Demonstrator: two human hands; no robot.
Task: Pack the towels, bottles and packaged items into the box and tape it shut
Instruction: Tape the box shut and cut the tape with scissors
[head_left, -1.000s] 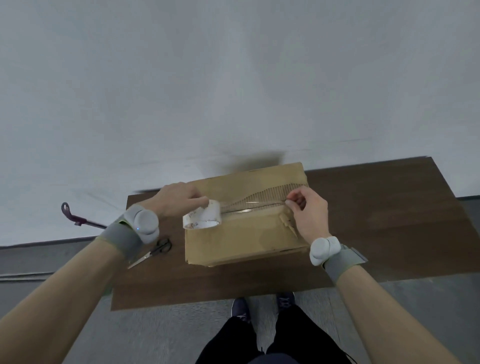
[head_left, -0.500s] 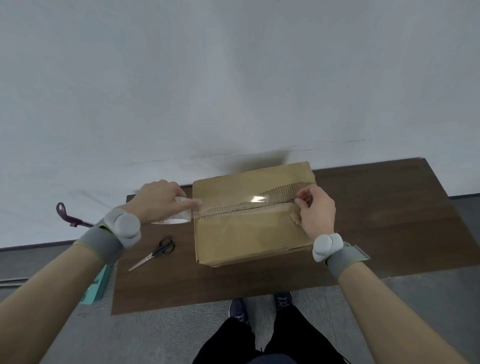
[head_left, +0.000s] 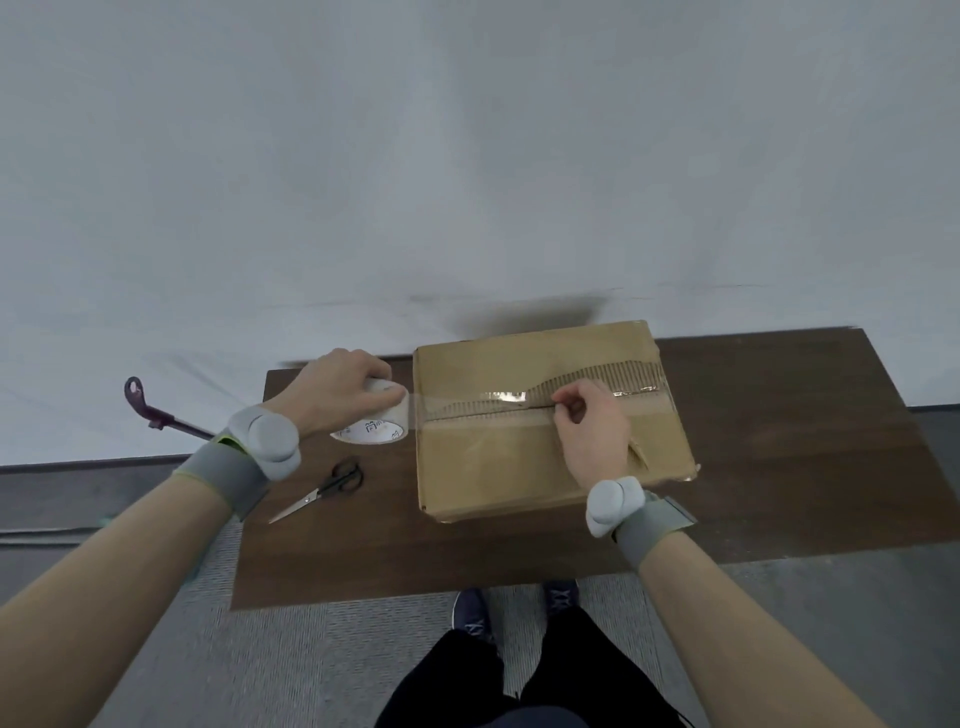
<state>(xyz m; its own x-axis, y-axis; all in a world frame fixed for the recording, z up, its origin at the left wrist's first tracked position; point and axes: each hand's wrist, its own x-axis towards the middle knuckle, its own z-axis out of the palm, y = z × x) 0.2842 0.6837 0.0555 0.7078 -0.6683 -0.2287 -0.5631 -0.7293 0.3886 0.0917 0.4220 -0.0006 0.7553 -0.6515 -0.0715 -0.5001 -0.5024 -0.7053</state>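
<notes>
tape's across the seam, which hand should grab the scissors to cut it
Right, probably. The left hand grips the tape roll; the right hand only presses the cardboard box seam, though the scissors lie nearer the left.

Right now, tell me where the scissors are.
Head view: the scissors lie on the table left of the box, near side of the tape roll that the left hand holds.

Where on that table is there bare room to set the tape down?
Widest bare patch: the table right of the box, out to its right edge. A bare strip runs along the near edge. Left of the box is crowded: scissors, and the left hand gripping the tape roll.
</notes>
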